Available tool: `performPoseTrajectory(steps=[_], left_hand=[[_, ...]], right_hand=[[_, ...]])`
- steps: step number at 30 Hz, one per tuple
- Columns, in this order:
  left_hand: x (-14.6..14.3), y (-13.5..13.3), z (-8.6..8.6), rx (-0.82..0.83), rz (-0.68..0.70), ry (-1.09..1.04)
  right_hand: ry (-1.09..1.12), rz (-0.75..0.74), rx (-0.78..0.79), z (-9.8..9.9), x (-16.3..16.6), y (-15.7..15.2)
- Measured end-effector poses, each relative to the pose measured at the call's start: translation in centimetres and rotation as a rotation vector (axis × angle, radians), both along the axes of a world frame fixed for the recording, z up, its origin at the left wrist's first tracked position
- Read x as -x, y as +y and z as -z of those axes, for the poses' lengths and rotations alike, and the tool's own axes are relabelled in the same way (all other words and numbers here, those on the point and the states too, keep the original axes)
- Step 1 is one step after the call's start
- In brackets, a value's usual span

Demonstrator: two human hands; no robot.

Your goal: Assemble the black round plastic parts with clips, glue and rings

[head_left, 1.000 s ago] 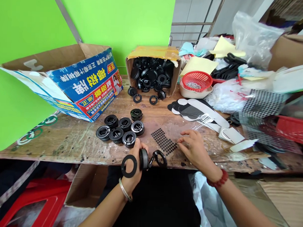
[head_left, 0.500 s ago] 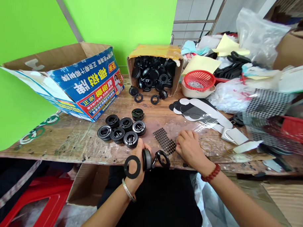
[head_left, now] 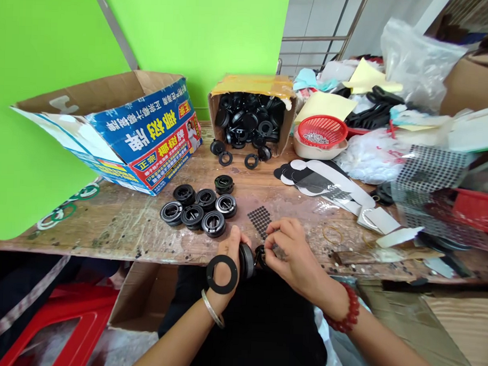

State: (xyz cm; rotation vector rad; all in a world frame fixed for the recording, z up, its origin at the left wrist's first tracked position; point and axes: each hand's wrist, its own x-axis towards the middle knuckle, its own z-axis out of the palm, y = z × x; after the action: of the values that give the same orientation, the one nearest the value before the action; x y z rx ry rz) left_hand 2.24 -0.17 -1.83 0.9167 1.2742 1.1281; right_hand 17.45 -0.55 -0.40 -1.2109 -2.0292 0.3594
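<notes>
Our left hand (head_left: 229, 246) grips a round black part (head_left: 247, 260) on edge at the near rim of the wooden table (head_left: 118, 226), a flat black ring (head_left: 222, 274) hanging against its wrist side. Our right hand (head_left: 293, 254) pinches narrowly at the part's hook end (head_left: 260, 256), just at 3 o'clock of it. A sheet of black dots (head_left: 260, 218) lies at 12 o'clock; six finished parts (head_left: 198, 211) cluster at 10 o'clock. An open box of parts (head_left: 250, 119) sits farther back.
</notes>
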Motion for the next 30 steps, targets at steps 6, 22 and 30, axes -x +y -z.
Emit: performPoseTrajectory(steps=[6, 22, 30], left_hand=[[0.1, -0.1, 0.7, -0.009, -0.023, 0.065], [-0.3, -0.4, -0.7, 0.041, -0.067, -0.021], [-0.6, -0.3, 0.1, 0.078, -0.014, -0.116]], right_hand=[[-0.130, 0.016, -0.032, 0.6, 0.5, -0.1], [-0.271, 0.008, -0.168, 2.0, -0.4, -4.0], [-0.256, 0.033, -0.233, 2.4, -0.3, -4.0]])
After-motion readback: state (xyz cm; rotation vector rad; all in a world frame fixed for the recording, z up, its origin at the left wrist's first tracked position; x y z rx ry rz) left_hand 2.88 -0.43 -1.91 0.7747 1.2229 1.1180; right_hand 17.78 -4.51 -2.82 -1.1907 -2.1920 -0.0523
